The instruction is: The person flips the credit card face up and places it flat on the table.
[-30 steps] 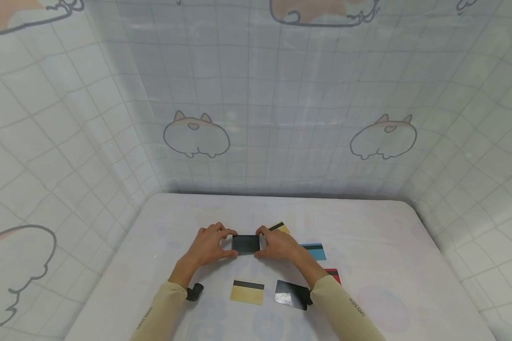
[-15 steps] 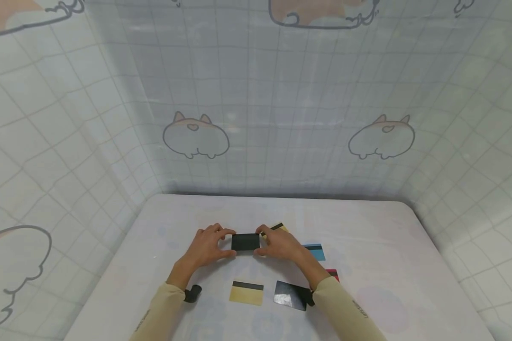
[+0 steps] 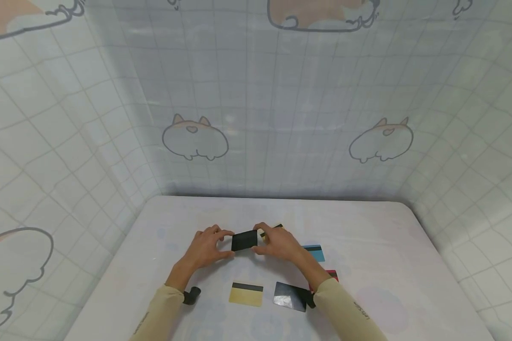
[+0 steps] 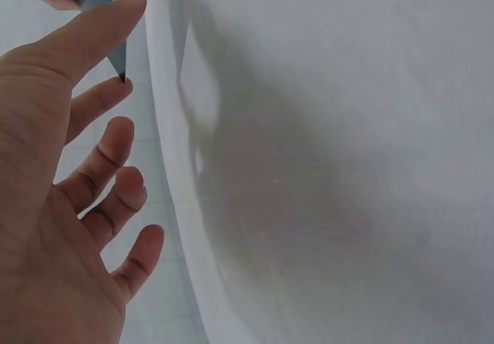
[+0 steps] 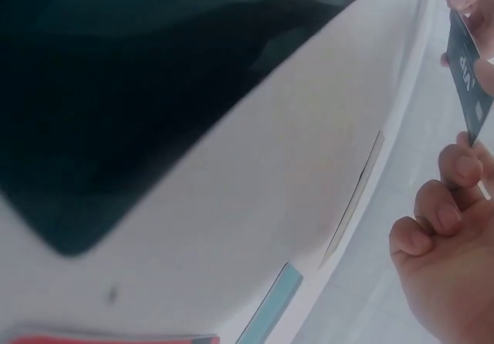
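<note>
Both hands hold a black card (image 3: 244, 241) above the middle of the table. My left hand (image 3: 205, 250) pinches its left corners between thumb and index finger. The other end is held the same way by my right hand (image 3: 280, 245). In the head view the card slants, its right end higher than its left. The left wrist view catches the card (image 4: 117, 59) nearly edge-on, with the remaining left fingers spread loosely. White lettering shows on the underside of the card (image 5: 468, 74) in the right wrist view, where several right fingers curl beside it.
On the white table (image 3: 175, 215) lie a yellow card (image 3: 246, 294) in front, a glossy dark card (image 3: 289, 296) by the right sleeve, a red card (image 3: 333, 274) and a blue card (image 3: 316, 253). Another yellow card (image 3: 266, 234) is partly hidden behind the right hand. A patterned wall (image 3: 256, 156) rises behind.
The black card has gone from level to slanted, its right end rising with the right hand, which has shifted slightly left. The left hand keeps its hold in nearly the same place.
</note>
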The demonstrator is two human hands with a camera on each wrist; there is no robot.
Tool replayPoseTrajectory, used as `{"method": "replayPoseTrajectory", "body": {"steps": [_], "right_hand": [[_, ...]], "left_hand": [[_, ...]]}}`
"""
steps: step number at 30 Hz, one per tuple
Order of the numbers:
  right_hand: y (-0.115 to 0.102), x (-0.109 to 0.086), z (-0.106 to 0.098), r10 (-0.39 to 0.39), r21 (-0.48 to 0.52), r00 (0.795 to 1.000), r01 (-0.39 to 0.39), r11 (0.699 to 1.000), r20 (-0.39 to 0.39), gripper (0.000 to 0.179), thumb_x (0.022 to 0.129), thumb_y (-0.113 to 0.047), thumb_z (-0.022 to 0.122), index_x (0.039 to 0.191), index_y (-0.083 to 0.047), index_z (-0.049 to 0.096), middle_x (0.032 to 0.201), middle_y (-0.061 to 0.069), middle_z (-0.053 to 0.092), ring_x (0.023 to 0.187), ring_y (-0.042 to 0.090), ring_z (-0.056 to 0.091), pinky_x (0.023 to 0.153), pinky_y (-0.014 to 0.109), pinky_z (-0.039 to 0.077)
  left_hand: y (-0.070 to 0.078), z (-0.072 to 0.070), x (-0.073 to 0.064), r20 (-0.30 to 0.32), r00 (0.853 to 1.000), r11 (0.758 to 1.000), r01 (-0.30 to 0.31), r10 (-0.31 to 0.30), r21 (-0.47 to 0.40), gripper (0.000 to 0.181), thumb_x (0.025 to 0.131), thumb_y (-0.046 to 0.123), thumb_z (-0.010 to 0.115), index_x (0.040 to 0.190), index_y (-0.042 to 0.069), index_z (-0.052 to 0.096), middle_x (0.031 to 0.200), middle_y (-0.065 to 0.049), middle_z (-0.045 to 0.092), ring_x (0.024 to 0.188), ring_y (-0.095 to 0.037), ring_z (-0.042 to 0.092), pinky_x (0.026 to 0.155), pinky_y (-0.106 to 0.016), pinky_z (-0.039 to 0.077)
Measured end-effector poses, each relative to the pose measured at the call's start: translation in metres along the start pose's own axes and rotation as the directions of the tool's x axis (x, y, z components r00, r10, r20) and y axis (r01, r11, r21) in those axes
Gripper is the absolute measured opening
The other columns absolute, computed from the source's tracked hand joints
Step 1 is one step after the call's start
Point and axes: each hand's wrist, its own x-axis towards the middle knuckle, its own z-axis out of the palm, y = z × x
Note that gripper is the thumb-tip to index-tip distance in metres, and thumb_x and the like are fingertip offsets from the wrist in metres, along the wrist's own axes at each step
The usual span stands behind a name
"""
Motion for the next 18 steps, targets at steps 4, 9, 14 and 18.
{"method": "replayPoseTrajectory", "body": {"steps": [4, 9, 14, 18], "right_hand": [[0.0, 0.001, -0.001, -0.038, 0.028, 0.999, 0.039, 0.999, -0.025, 0.061, 0.087, -0.058, 0.069, 0.138, -0.028, 0.053, 0.079, -0.009, 0.061, 0.063, 0.008, 0.053, 0.061, 0.028, 0.045], [0.006, 0.004, -0.004, -0.079, 0.06, 0.996, 0.081, 0.995, -0.029, 0.06, 0.088, -0.057, 0.069, 0.137, -0.027, 0.052, 0.083, -0.007, 0.061, 0.062, 0.007, 0.051, 0.062, 0.026, 0.045], [0.013, 0.008, -0.006, -0.094, 0.1, 0.995, 0.095, 0.99, -0.009, 0.06, 0.088, -0.056, 0.07, 0.138, -0.027, 0.051, 0.079, -0.008, 0.055, 0.06, 0.006, 0.046, 0.058, 0.025, 0.041], [0.017, 0.011, -0.009, -0.11, 0.13, 0.994, 0.108, 0.986, 0.004, 0.061, 0.088, -0.055, 0.071, 0.138, -0.026, 0.05, 0.077, -0.007, 0.054, 0.059, 0.006, 0.045, 0.057, 0.025, 0.039]], "left_hand": [[0.0, 0.001, 0.001, -0.011, 1.0, 1.0, -0.006, 0.006, 0.006, 0.059, 0.074, 0.053, 0.085, 0.126, 0.031, 0.068, 0.095, 0.005, 0.056, 0.088, -0.013, 0.053, 0.088, -0.046, 0.041], [0.004, 0.003, 0.004, -0.018, 1.0, 1.0, 0.002, -0.002, -0.01, 0.058, 0.074, 0.053, 0.086, 0.124, 0.03, 0.069, 0.097, 0.004, 0.056, 0.089, -0.014, 0.053, 0.088, -0.046, 0.041], [0.009, 0.003, 0.007, -0.032, 0.999, 0.999, -0.005, 0.004, -0.032, 0.056, 0.074, 0.05, 0.087, 0.123, 0.029, 0.07, 0.096, 0.004, 0.055, 0.087, -0.013, 0.053, 0.087, -0.046, 0.041], [0.011, 0.005, 0.01, -0.029, 1.0, 0.999, 0.004, -0.005, -0.038, 0.056, 0.074, 0.05, 0.087, 0.122, 0.029, 0.07, 0.096, 0.005, 0.055, 0.087, -0.012, 0.053, 0.087, -0.045, 0.04]]}}
